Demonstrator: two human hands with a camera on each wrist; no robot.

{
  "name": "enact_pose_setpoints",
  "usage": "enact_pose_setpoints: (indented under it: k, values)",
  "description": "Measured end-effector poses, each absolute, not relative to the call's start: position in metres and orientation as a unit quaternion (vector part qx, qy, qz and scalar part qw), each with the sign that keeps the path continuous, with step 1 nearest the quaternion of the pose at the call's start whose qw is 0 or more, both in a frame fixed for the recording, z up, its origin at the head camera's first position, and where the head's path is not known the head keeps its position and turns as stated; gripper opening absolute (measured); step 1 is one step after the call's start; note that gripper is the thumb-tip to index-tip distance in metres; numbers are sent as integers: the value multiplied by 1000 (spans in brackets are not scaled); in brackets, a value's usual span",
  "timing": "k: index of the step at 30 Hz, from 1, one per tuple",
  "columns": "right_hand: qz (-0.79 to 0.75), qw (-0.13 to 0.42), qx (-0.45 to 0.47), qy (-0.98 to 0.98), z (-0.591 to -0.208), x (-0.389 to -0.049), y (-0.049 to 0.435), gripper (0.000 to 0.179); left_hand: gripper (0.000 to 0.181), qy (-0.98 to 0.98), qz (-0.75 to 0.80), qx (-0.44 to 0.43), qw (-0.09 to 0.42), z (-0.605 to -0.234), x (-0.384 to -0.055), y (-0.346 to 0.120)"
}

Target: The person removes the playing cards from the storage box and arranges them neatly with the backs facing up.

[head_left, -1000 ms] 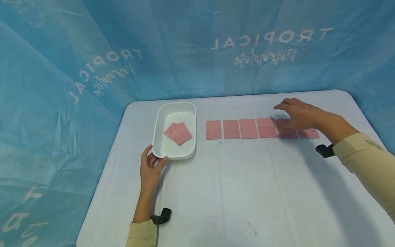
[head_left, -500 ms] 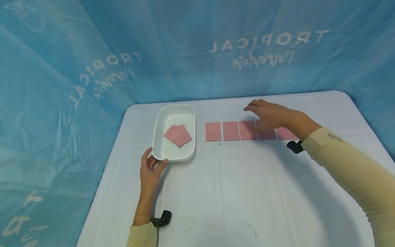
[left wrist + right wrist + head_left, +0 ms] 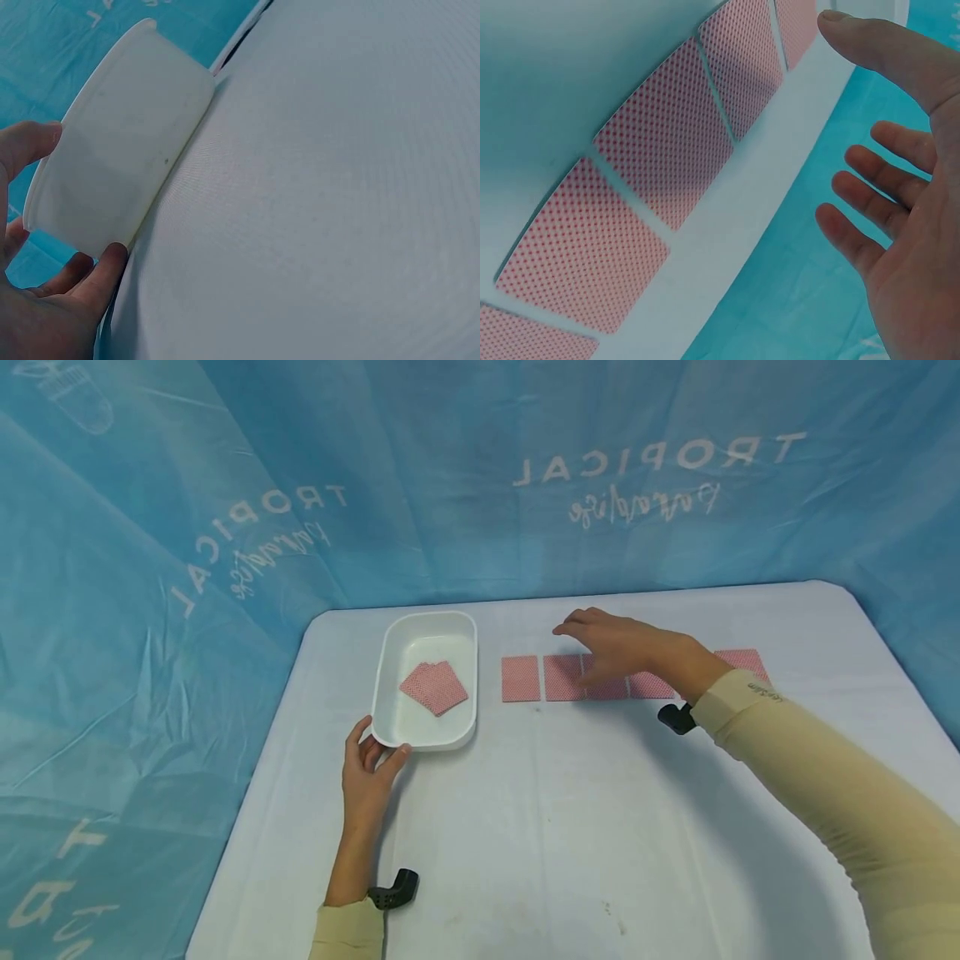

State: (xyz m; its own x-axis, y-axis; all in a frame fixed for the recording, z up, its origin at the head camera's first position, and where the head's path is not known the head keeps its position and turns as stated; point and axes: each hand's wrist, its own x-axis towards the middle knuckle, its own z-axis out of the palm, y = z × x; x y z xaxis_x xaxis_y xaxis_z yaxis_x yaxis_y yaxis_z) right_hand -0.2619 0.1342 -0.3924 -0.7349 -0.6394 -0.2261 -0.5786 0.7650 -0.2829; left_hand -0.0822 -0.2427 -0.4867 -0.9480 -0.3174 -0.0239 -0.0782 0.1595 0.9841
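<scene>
A white plastic tray (image 3: pixel 386 693) stands at the left of the table, with several red-patterned playing cards (image 3: pixel 435 687) overlapping face down in it. My left hand (image 3: pixel 367 777) holds the tray's near left corner, thumb and fingers spread along its rim and wall; the left wrist view shows the tray (image 3: pixel 127 142) from outside. To the right, a row of face-down playing cards (image 3: pixel 520 679) lies side by side. Over the middle of that row hovers my right hand (image 3: pixel 622 647), fingers loosely spread and holding nothing. In the right wrist view, the hand (image 3: pixel 907 217) is apart from the cards (image 3: pixel 667 135).
A white cloth covers the table (image 3: pixel 540 827). Blue printed curtains (image 3: pixel 450 485) hang close behind its far edge and along the left. The right forearm's sleeve (image 3: pixel 810 777) hides part of the card row in the head view.
My right hand has moved left along the card row, from its right end to over the middle. My left hand and the tray have stayed in place.
</scene>
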Motion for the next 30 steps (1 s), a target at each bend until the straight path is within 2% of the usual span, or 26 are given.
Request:
enact_pose_setpoints:
  k: [8, 16, 30]
  values:
    - [-94, 158, -340, 922, -393, -261, 119, 85, 79, -756, -634, 131, 97, -488, -83, -242]
    - [-112, 153, -357, 915, -397, -262, 109, 81, 77, -768, -620, 127, 93, -462, -75, -232]
    - [-127, 151, -361, 911, -393, -261, 78, 83, 78, -762, -628, 127, 90, -461, -77, -234]
